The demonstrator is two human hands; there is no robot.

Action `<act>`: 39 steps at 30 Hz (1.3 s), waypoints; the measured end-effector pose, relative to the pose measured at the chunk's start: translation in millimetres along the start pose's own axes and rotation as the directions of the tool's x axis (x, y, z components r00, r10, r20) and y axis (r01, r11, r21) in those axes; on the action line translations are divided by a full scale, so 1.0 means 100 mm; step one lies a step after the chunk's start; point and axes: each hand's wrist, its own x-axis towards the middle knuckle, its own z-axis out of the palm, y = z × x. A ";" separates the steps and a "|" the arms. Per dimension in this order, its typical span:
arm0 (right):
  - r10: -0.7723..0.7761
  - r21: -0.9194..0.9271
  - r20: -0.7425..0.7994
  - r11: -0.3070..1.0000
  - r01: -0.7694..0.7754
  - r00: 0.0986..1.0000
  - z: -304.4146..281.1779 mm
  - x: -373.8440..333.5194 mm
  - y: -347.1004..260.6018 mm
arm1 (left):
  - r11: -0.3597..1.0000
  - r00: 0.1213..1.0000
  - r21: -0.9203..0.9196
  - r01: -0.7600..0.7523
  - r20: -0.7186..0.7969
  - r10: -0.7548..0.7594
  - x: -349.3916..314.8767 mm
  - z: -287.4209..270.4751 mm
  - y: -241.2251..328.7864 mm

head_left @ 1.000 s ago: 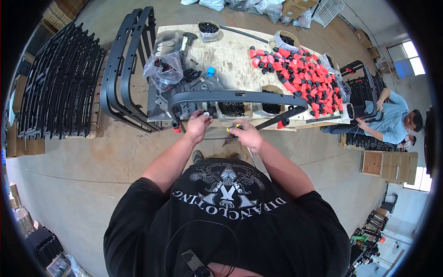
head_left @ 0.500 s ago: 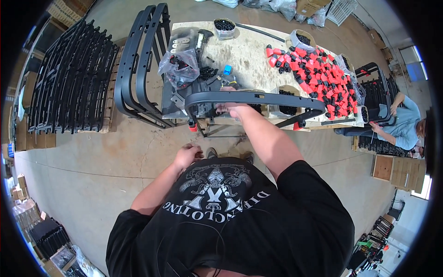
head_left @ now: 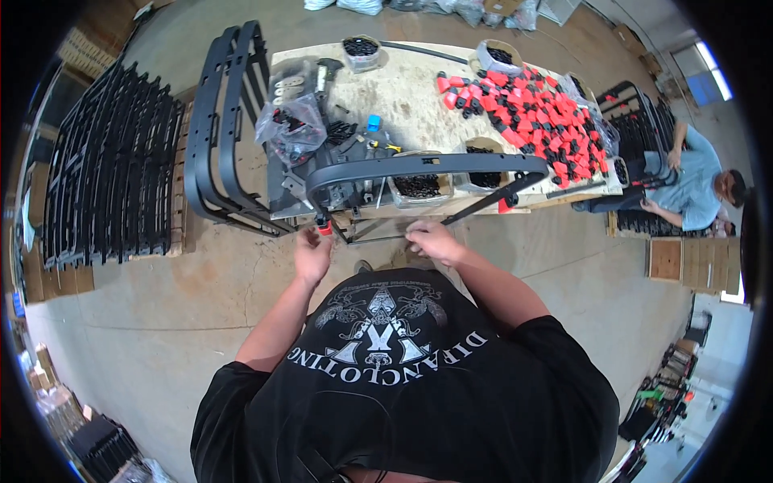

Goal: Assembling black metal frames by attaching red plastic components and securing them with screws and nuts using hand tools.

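Note:
A black metal frame (head_left: 427,166) with a rounded, bent top bar stands in front of me at the table's near edge. On its left leg sits a red plastic cap (head_left: 324,229). My left hand (head_left: 312,256) is raised to that cap, its fingers closed at the cap's side. My right hand (head_left: 432,242) is below the top bar, between the legs, with fingers pinched together; whatever is in them is too small to make out. Near the right leg shows another red cap (head_left: 506,205).
The worktable (head_left: 403,88) bears a heap of red-and-black caps (head_left: 539,121), tubs of black parts (head_left: 419,187), a plastic bag (head_left: 291,129), a hammer (head_left: 324,74) and pliers (head_left: 388,147). More frames (head_left: 221,121) stand left. A co-worker (head_left: 688,181) is at right.
My right hand has drawn back from the table's parts toward me, below the bar. My left hand has risen from beside my body to the red cap. The view has shifted slightly.

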 end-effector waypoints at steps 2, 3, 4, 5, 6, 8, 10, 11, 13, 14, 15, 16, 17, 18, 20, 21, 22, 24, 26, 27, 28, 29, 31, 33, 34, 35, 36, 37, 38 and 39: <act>0.033 -0.087 -0.116 0.995 -0.043 0.993 -0.40 -0.08 0.25 | 0.979 0.987 0.145 -0.142 -0.052 0.151 0.12 0.07 0.21; 0.054 -0.183 -0.213 0.979 -0.094 0.975 -0.64 -0.08 0.43 | 0.960 0.981 0.236 -0.149 -0.088 0.174 0.16 0.10 0.30; 0.045 -0.093 -0.452 0.991 -0.097 0.891 -0.95 0.01 0.81 | 0.931 0.975 0.335 -0.148 -0.108 0.194 0.22 0.14 0.38; 0.029 -0.037 -0.649 0.997 -0.070 0.760 -1.18 0.12 1.04 | 0.939 0.972 0.309 -0.151 -0.126 0.197 0.34 0.12 0.17; -0.017 -0.097 -0.776 0.991 -0.093 0.631 -1.33 0.06 0.95 | 0.941 0.968 0.302 -0.156 -0.142 0.206 0.33 0.18 0.21; -0.128 -0.167 -0.875 0.985 -0.042 0.468 -1.65 -0.09 0.70 | 0.934 0.964 0.309 -0.177 -0.136 0.228 0.21 0.25 0.35; -0.168 -0.165 -0.882 0.985 0.045 0.440 -1.88 -0.07 0.59 | 0.938 0.949 0.304 -0.168 -0.206 0.237 0.16 0.34 0.44; -0.183 -0.194 -0.838 0.980 0.034 0.514 -1.94 -0.01 0.50 | 0.933 0.948 0.317 -0.168 -0.206 0.241 0.24 0.36 0.35; -0.190 -0.216 -0.783 0.976 0.028 0.592 -2.04 0.07 0.41 | 0.981 0.961 0.187 -0.052 -0.256 0.099 0.43 0.38 0.03; -0.188 -0.234 -0.779 0.972 0.001 0.598 -2.07 0.09 0.42 | 0.978 0.952 0.210 -0.019 -0.295 0.082 0.44 0.41 0.05; -0.187 -0.254 -0.775 0.967 -0.025 0.604 -2.10 0.11 0.44 | 0.974 0.953 0.224 -0.016 -0.292 0.083 0.43 0.41 0.07; -0.187 -0.274 -0.770 0.960 -0.051 0.610 -2.11 0.11 0.46 | 0.959 0.952 0.274 -0.069 -0.268 0.145 0.43 0.40 0.08; -0.181 -0.267 -0.767 0.963 -0.049 0.616 -2.14 0.06 0.37 | 0.939 0.947 0.321 -0.121 -0.247 0.206 0.44 0.37 0.10; -0.168 -0.356 -0.702 0.924 -0.137 0.692 -2.19 -0.04 0.24 | 0.938 0.947 0.327 -0.118 -0.247 0.206 0.39 0.33 0.25; -0.145 -0.450 -0.629 0.869 -0.205 0.764 -2.22 -0.09 0.18 | 0.840 0.975 0.502 0.206 -0.034 -0.218 0.28 0.19 0.57; -0.112 -0.412 -0.629 0.887 -0.208 0.769 -2.22 -0.10 0.18 | 0.840 0.975 0.502 0.207 -0.040 -0.217 0.27 0.18 0.61; -0.079 -0.374 -0.628 0.903 -0.211 0.774 -2.22 -0.11 0.18 | 0.843 0.955 0.472 0.260 0.006 -0.298 0.26 0.18 0.64; -0.179 -0.388 -0.617 0.916 -0.099 0.766 -2.27 -0.07 0.40 | 0.867 0.936 0.398 0.299 0.055 -0.348 0.22 0.20 0.71; -0.275 -0.403 -0.602 0.915 0.012 0.749 -2.28 0.00 0.60 | 0.929 0.952 0.276 0.247 0.109 -0.285 0.32 0.14 0.45; -0.184 -0.032 -0.528 0.980 0.198 0.829 -2.26 0.01 0.64 | 0.970 0.964 0.142 0.195 0.155 -0.217 0.32 0.15 0.40; -0.137 0.365 -0.413 0.881 0.301 0.900 -2.24 0.01 0.69 | 0.970 0.964 0.142 0.198 0.150 -0.219 0.31 0.14 0.35; -0.136 0.367 -0.407 0.881 0.299 0.903 -2.18 -0.02 0.75 | 0.963 0.950 -0.033 0.268 0.174 -0.259 0.28 0.15 0.39; -0.175 0.867 -0.335 0.327 0.376 0.926 -2.06 -0.06 0.74 | 0.920 0.937 -0.210 0.330 0.192 -0.292 0.29 0.15 0.38; -0.209 0.890 -0.366 0.207 0.407 0.907 -2.04 0.09 0.94 | 0.898 0.904 -0.221 0.381 0.291 -0.312 0.37 0.13 0.35; -0.244 0.898 -0.398 0.091 0.430 0.884 -2.02 0.14 1.05 | 0.899 0.902 -0.210 0.384 0.295 -0.316 0.37 0.12 0.33; -0.242 0.898 -0.401 0.085 0.431 0.884 -2.02 0.14 1.04 | 0.885 0.894 -0.223 0.408 0.294 -0.338 0.38 0.14 0.36; -0.216 0.900 -0.389 0.119 0.420 0.896 -2.02 0.12 1.03 | 0.871 0.885 -0.236 0.432 0.296 -0.359 0.39 0.17 0.39; -0.189 0.900 -0.379 0.152 0.409 0.906 -2.02 0.11 1.02 | 0.873 0.884 -0.230 0.431 0.301 -0.357 0.40 0.16 0.38; -0.076 0.880 -0.430 0.190 0.436 0.900 -1.94 -0.01 0.74 | 0.864 0.880 -0.237 0.444 0.297 -0.370 0.39 0.12 0.34; -0.081 0.877 -0.432 0.191 0.440 0.898 -1.98 -0.15 0.62 | 0.856 0.875 -0.245 0.455 0.299 -0.380 0.39 0.12 0.33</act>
